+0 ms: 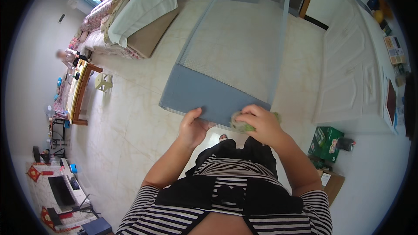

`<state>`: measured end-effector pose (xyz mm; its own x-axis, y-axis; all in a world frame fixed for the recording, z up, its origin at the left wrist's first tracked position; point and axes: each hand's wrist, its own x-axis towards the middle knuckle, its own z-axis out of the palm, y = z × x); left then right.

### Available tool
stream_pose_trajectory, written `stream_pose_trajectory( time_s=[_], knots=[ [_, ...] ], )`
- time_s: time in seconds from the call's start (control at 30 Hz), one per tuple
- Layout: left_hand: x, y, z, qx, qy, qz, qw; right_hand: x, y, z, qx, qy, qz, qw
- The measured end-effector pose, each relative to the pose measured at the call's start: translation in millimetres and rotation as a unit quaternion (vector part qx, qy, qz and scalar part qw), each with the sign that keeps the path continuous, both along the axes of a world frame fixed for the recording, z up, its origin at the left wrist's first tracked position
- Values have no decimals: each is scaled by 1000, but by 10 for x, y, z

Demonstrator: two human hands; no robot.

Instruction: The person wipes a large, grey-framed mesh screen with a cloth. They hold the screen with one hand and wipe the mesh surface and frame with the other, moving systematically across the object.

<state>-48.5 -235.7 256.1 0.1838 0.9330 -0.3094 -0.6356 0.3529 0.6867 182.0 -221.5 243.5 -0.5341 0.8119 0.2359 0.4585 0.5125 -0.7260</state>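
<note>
A mesh door curtain (235,42) hangs from the top of the view and stretches toward me. Its solid grey-blue bottom panel (209,88) lies tilted in front of my body. My left hand (194,129) grips the panel's lower edge, thumb on top and fingers underneath. At the panel's lower right corner, my right hand (259,122) presses a crumpled pale green and beige cloth (240,122) against the surface. Part of the cloth is hidden under my fingers.
To the right stand a white cabinet (349,81) and a green carton (326,143). A covered sofa (140,13) is at the upper left. Further left are a wooden table (78,94), a small stool (104,82) and a seated person (68,57). Pale tiles (137,104) cover the floor.
</note>
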Motion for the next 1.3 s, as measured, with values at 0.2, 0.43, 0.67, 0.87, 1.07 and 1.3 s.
stream_pose_trajectory(
  time_s=[0.2, 0.43, 0.67, 0.87, 1.07, 1.3],
  knots=[
    [-254, -3, -62, -9, -44, -7, 999, 668, -210, -545, -63, -145, -162, 974],
    [-285, -111, -127, 12, -124, -27, 992, 952, -58, -273, -81, 152, -432, 885],
    [-20, -176, -162, 25, -2, 5, 1000, 23, 27, 410, 111, 131, -179, 969],
    [117, -247, -57, 11, 5, 48, 999, -273, 116, -10, 117, -45, -116, 985],
    [-3, -236, -130, 28, 54, 46, 997, 74, 91, -447, 86, -13, -224, 971],
    [138, -153, -95, 24, 28, 47, 998, -299, -20, -65, 139, 13, -95, 986]
  ],
)
